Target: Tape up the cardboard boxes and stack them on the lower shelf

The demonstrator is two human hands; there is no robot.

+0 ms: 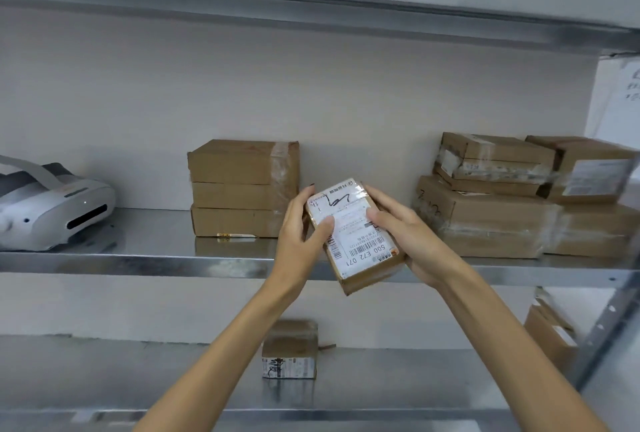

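On the middle shelf (138, 258) a white machine (52, 206) fills the left end, a stack of three boxes (242, 189) stands at the centre, and a taped pile of boxes (512, 210) crowds the right end. Bare metal shows between the machine and the stack. The narrower gap between stack and pile is fronted by the labelled box (356, 234) gripped in the left hand (301, 234) and right hand (408, 241). The lower shelf (104, 372) carries a small box (290, 350) near its middle and another box (550, 334) beside the right upright (602, 327), with open surface between them and a wider stretch to the left.
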